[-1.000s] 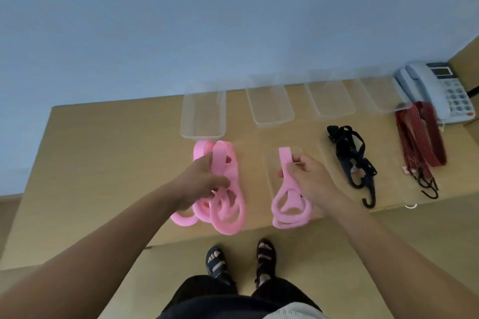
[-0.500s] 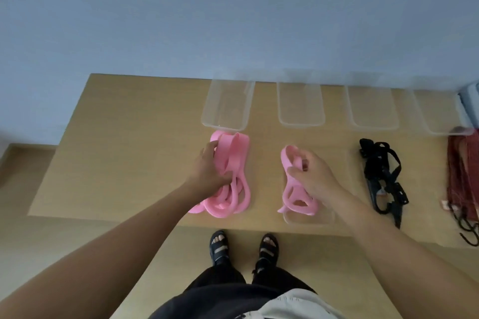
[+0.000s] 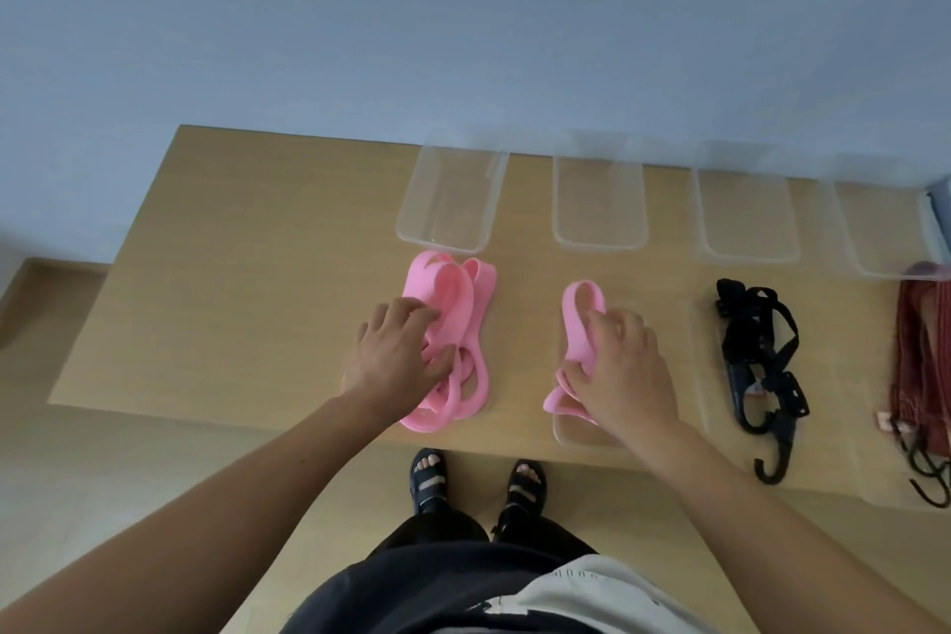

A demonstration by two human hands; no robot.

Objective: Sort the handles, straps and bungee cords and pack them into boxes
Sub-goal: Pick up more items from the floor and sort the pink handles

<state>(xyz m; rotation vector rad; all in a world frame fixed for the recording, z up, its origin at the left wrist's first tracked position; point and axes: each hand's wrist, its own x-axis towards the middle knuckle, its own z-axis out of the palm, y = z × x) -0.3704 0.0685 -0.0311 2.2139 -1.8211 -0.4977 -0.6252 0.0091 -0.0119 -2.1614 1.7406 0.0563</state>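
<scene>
A pink strap (image 3: 580,312) is gripped by the right hand (image 3: 625,368), stretched straight ahead of it over the clear container (image 3: 568,434) beneath; the pink pile (image 3: 460,299) is gripped by the left hand (image 3: 396,363).

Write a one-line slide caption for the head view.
Left hand grips a pile of pink handles, right hand holds a separate pink handle; four clear boxes line the table's far edge.

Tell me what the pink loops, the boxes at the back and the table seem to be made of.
Pink loops: probably soft rubber or silicone, matte; they bend in limp curves. Boxes: clear plastic; the table shows through them. Table: wood or wood-look laminate, matte tan; cannot tell which.
</scene>
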